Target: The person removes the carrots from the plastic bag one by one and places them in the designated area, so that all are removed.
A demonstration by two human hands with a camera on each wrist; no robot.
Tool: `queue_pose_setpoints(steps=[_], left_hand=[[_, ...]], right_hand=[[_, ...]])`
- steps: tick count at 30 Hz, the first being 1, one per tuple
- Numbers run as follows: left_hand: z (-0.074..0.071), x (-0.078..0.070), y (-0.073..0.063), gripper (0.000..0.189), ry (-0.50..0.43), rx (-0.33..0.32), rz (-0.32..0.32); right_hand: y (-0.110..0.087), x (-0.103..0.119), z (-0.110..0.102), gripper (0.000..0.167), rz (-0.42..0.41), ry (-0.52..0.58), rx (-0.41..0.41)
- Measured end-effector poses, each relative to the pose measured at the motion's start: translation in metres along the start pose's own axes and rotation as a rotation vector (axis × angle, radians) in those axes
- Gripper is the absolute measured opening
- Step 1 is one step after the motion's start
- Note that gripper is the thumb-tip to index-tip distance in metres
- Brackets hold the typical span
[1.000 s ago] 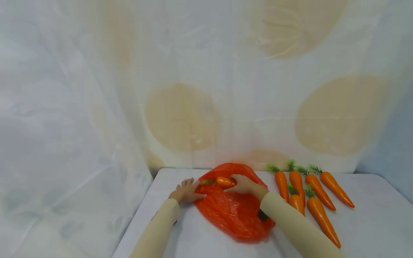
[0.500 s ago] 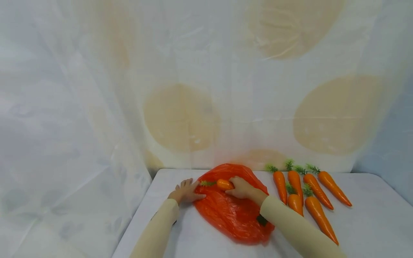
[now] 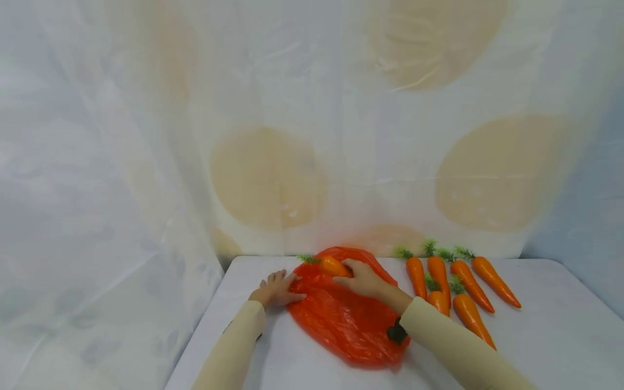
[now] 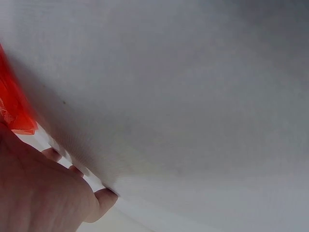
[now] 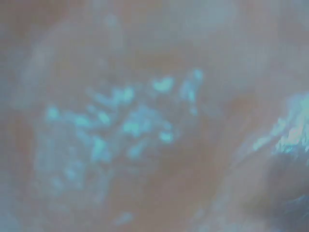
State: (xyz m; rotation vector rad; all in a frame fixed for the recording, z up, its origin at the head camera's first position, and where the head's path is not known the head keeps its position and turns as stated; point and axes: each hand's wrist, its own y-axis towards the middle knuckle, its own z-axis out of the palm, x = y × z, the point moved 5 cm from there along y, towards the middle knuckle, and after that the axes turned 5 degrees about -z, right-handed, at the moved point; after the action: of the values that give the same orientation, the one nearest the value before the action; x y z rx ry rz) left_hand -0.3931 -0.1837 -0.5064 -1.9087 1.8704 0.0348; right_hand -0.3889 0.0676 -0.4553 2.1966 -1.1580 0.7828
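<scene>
A red plastic bag (image 3: pixel 346 325) lies spread on the white table in the head view. Over its far part, my right hand (image 3: pixel 364 280) grips an orange carrot (image 3: pixel 333 266) with a green leafy top. The leafy end points left, past the bag's far edge; the carrot's other end is hidden by the hand and bag. At the bag's left edge, my left hand (image 3: pixel 277 288) rests with fingers spread and thumb over the plastic. A corner of the bag shows beside that hand in the left wrist view. The right wrist view is too blurred to make out anything.
Several carrots (image 3: pixel 470 311) with leafy tops lie side by side to the right of the bag, one partly behind the right sleeve (image 3: pixel 453 341). A pale sheet (image 3: pixel 273 179) with tan patches hangs along the table's far edge.
The carrot and my right hand have shifted toward the bag's far edge, and the leafy end now lies farther back. My left hand stays at the bag's edge. The head view has turned slightly right.
</scene>
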Motion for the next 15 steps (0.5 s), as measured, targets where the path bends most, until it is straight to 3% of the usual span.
queue_pose_setpoints(steps=[8,15], left_hand=[[-0.003,0.000,-0.003,0.076,-0.003,0.001,0.004],[0.001,-0.001,0.001,0.073,0.002,-0.005,0.012]], right_hand=[[-0.013,0.023,-0.026,0.041,-0.028,0.130,-0.066],[-0.033,0.034,-0.055,0.052,-0.064,0.254,-0.105]])
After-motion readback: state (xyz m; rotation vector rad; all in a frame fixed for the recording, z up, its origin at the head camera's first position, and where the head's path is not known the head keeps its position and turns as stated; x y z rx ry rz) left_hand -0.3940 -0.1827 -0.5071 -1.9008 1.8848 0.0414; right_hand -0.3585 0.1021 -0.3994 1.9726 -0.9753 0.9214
